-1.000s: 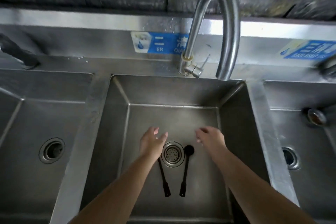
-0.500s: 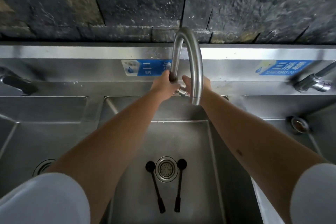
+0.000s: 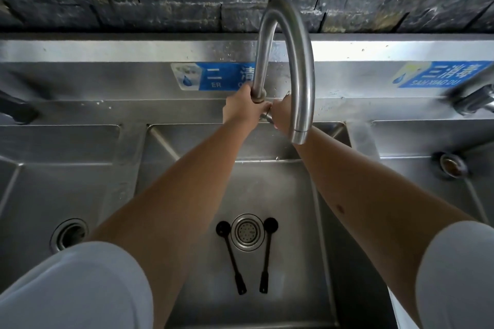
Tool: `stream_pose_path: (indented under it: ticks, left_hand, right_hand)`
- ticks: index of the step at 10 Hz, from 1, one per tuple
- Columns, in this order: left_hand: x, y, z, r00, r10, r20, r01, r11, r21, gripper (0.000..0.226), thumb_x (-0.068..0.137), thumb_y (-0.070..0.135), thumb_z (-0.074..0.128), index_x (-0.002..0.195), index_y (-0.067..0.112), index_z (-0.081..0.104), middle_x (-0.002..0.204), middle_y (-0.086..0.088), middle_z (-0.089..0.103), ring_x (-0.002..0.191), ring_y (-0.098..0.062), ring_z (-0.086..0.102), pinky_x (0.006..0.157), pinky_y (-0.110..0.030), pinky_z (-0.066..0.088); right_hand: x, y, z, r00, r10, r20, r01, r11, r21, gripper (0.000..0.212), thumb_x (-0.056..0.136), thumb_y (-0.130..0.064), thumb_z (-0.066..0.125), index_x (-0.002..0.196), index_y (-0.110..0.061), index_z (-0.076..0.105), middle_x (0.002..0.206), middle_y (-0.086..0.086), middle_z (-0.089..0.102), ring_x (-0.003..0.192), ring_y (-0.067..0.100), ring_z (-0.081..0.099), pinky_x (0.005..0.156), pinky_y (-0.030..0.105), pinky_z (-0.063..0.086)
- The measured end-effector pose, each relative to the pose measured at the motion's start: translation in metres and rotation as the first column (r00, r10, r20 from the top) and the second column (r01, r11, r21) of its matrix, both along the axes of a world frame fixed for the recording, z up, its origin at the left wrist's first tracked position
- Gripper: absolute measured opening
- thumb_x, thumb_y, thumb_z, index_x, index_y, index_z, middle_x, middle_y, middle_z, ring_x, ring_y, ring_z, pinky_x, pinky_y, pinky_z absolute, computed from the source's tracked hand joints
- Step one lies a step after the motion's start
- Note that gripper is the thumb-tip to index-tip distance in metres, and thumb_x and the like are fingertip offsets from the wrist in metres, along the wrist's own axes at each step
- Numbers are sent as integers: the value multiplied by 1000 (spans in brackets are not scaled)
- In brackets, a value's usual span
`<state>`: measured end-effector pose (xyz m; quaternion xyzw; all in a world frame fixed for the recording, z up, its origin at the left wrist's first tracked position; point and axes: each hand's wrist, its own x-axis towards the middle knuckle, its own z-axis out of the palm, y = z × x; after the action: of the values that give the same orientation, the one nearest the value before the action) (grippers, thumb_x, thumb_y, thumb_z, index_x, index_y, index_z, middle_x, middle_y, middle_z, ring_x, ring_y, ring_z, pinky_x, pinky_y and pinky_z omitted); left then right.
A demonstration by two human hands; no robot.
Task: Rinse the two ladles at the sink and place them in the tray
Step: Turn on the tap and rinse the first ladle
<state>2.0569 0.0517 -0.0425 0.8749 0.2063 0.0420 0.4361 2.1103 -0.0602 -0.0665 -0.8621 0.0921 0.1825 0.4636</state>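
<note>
Two small black ladles lie on the floor of the middle sink basin (image 3: pixel 283 195), bowls toward the wall, handles toward me. The left ladle (image 3: pixel 230 254) and the right ladle (image 3: pixel 267 251) flank the round drain strainer (image 3: pixel 247 232). Both my arms reach over them to the tall curved steel faucet (image 3: pixel 294 61). My left hand (image 3: pixel 240 108) wraps around the faucet's base pipe. My right hand (image 3: pixel 280 115) sits at the small tap lever beside the base, partly hidden behind the spout. No water runs from the spout. No tray is in view.
A left basin with a drain (image 3: pixel 69 234) and a right basin with a drain fitting (image 3: pixel 451 164) adjoin the middle one. Another tap (image 3: pixel 475 99) sticks out at far right, a dark one (image 3: pixel 16 111) at far left. A dark stone wall rises behind.
A second ago both hands hovered low over the ladles in the basin; they have since risen to the faucet base and lever. The ladles have stayed put.
</note>
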Motion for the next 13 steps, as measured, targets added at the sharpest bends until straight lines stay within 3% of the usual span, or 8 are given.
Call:
stream_pose_path:
  ticks: [4,5,6,8,9,11,12,13]
  left_hand:
    - [-1,2,5,1000,-25,2,25,999,-29,30,83,27,68,112,24,60,91,7,58,87,-18,56,78,-31,47]
    - [-2,1,3,1000,-15,-4,15,999,-34,32,83,27,68,113,25,59,91,7,57,88,-19,56,80,-32,49]
    - [-3,-2,4,1000,-1,-1,0,1000,-29,32,84,28,66,115,26,58,87,11,53,87,-19,54,81,-33,47]
    - [-28,-15,-12,990,130,-52,-138,970,-200,63,86,30,67,141,16,39,130,-9,62,118,-29,59,93,-34,47]
    - [-68,-35,-39,978,189,-88,-203,960,-191,67,87,28,65,146,14,35,146,-10,51,130,-25,49,104,-33,39]
    - [-174,-84,-122,909,81,-409,-256,883,-394,21,91,24,54,109,19,63,98,2,72,78,-12,65,54,-17,45]
    - [-209,-100,-158,881,26,-472,-259,862,-436,22,84,6,49,69,18,59,56,9,56,49,-6,51,38,-13,33]
    - [-230,-110,-192,825,-54,-562,-180,919,-352,19,90,15,48,75,15,61,67,5,58,63,-11,56,51,-22,39]
  right_hand:
    - [-4,5,-8,1000,-6,-19,7,1000,17,41,104,-16,37,67,-29,26,74,-9,33,68,9,41,74,23,44]
    - [-8,2,-9,999,-44,-5,44,999,25,39,102,-18,41,67,-29,28,74,-9,36,85,20,48,87,36,50]
    - [-7,1,-16,998,-61,-28,63,996,68,39,103,-16,40,67,-28,29,74,-4,37,69,13,44,72,26,46]
    - [-40,-6,-4,1000,-15,-20,17,994,111,26,99,-44,47,91,-21,57,97,1,57,97,19,55,96,39,50]
    - [-87,-20,-15,993,-94,-67,101,990,94,48,90,-56,54,106,-11,63,103,10,70,97,28,69,91,47,56]
    - [-205,-61,-84,933,-28,-358,40,999,28,23,95,-30,51,73,-26,55,90,4,66,91,29,66,90,46,57]
    - [-243,-73,-130,866,-92,-492,107,994,3,19,95,-25,53,77,-22,60,85,3,67,87,25,65,89,45,58]
    - [-264,-80,-167,811,-142,-567,142,989,-45,19,96,-25,54,85,-14,65,80,6,62,72,20,58,65,32,50]
